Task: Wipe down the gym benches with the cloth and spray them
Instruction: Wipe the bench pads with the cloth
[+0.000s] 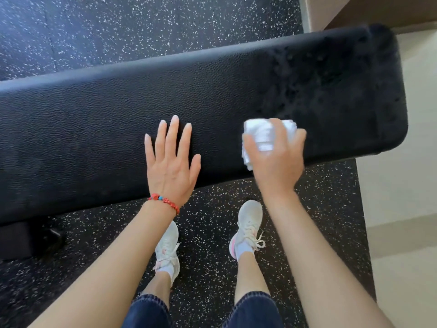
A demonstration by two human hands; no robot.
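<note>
Down at the near edge of the pad, the right hand is clamped around one crumpled white cloth, its folds bulging out between the fingers and pressed on the bench. Just left of it, the left hand lies flat on the pad, fingers spread apart, a red beaded bracelet at the wrist. One bench shows: black, pebbled upholstery. Below stand two white sneakers on speckled black floor.
</note>
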